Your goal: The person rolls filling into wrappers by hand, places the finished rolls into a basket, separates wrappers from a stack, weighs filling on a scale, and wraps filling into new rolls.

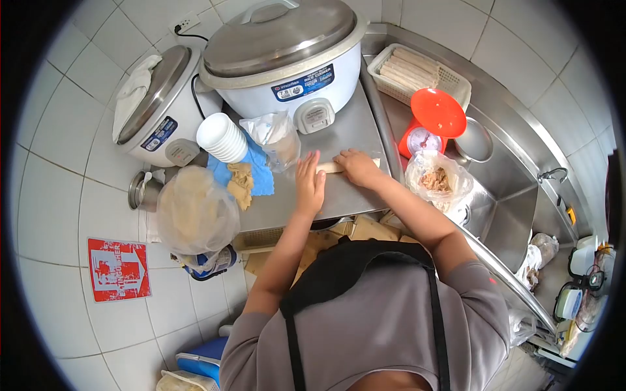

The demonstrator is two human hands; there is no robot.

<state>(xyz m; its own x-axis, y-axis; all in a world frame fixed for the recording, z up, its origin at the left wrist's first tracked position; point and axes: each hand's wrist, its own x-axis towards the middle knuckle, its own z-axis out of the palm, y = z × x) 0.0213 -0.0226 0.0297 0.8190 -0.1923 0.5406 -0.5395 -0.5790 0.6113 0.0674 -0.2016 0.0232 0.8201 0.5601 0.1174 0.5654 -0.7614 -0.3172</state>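
Note:
A pale rolled piece lies on the steel counter between my two hands. My left hand stands on edge at the roll's left end, its fingers stretched out and pointing away from me. Over the right part of the roll lies my right hand, palm down with its fingers spread. A light strip of the same colour shows just past my right hand. Left of my left hand stands a clear plastic bag with something pale inside.
Two rice cookers stand at the back. White cups and a tan cloth sit on a blue cloth. To the right are a red scale, a bag of filling, a basket of rolls and a sink.

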